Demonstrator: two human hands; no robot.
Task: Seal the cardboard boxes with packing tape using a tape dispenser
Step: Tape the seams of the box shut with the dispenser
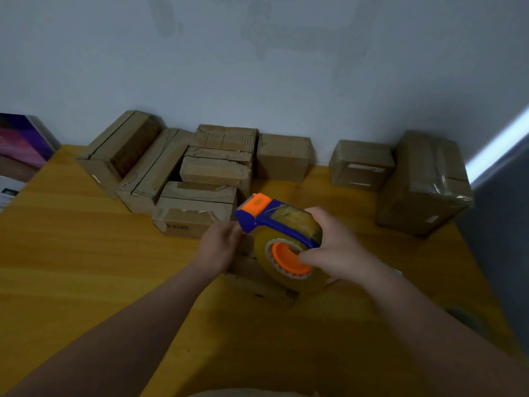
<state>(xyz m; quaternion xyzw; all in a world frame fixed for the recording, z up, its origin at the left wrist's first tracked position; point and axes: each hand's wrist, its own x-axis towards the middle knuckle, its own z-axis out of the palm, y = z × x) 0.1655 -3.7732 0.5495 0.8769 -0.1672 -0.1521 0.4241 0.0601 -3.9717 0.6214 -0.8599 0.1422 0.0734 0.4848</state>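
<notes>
Dispenser [274, 222] in right hand [337, 247] over box [257, 286]; left hand [219, 245] at edge.

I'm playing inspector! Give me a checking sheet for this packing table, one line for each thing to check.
Surface: yellow wooden table, boxes along its back edge.
Job's things: blue-and-orange tape dispenser with roll, above a small cardboard box; stacked boxes by the wall; two taped boxes on the right.
Clutter: purple-pink item and paper, left edge.
Hands: right hand grips the dispenser; left hand at the small box's end, fingers hidden.
Cables: nothing seen.
Surroundings: pale wall; grey panel, right.
</notes>
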